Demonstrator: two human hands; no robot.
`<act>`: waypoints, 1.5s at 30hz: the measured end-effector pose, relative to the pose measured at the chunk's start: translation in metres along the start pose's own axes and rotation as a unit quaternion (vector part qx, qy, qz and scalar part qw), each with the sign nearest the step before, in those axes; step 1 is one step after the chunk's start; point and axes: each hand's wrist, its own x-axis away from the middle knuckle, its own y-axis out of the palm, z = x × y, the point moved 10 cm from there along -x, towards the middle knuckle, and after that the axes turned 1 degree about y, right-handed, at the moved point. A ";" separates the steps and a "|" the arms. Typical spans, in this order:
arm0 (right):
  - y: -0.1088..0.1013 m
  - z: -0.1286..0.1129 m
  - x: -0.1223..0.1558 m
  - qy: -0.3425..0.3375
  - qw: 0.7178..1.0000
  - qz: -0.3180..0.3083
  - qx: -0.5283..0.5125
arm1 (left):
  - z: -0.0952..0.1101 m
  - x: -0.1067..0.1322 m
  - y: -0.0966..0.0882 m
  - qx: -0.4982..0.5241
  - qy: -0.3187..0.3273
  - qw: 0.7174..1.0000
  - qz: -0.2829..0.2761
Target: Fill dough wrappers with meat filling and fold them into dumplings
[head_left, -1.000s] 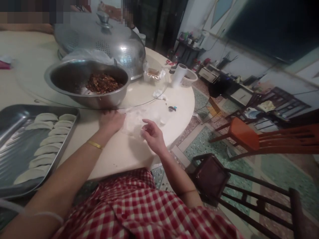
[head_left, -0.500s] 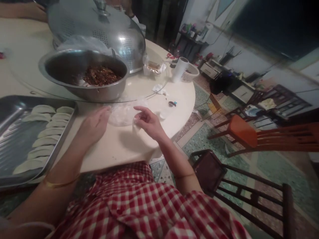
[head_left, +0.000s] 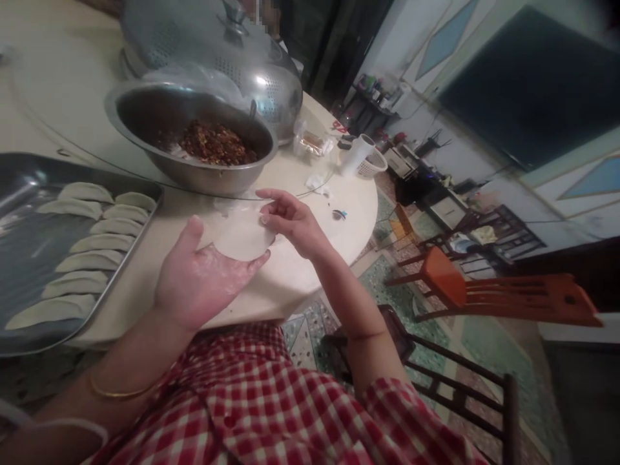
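My left hand (head_left: 201, 281) is turned palm up, floury, with a round white dumpling wrapper (head_left: 241, 239) lying across its fingers. My right hand (head_left: 289, 219) pinches the wrapper's right edge with curled fingers. Both hands hover over the near edge of the round pale table (head_left: 285, 284). Just beyond them stands a steel bowl (head_left: 140, 113) with dark minced filling (head_left: 216, 143). A metal tray (head_left: 24, 239) on my left carries several folded dumplings (head_left: 94, 244) in rows.
A perforated steel dome lid (head_left: 261, 77) sits behind the bowl. A white cup (head_left: 356, 154) and small basket (head_left: 372, 165) stand at the table's far right. Wooden chairs (head_left: 460, 284) stand on the patterned floor to my right. More wrappers (head_left: 232, 205) lie by the bowl.
My left hand has turned palm up and drawn back from the table, now carrying a wrapper. My right hand stays on the wrapper's edge. The view has tilted.
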 end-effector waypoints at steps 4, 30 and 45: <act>-0.001 -0.005 0.000 -0.031 0.999 -0.010 0.042 | -0.003 -0.004 -0.011 -0.002 0.009 1.000 0.024; 0.017 -0.066 0.090 -0.357 0.833 0.140 0.398 | 0.008 -0.024 -0.019 -0.073 -0.018 0.994 0.078; -0.044 -0.084 -0.073 -0.273 0.854 0.171 0.408 | 0.013 -0.053 -0.036 0.169 -0.042 0.960 0.218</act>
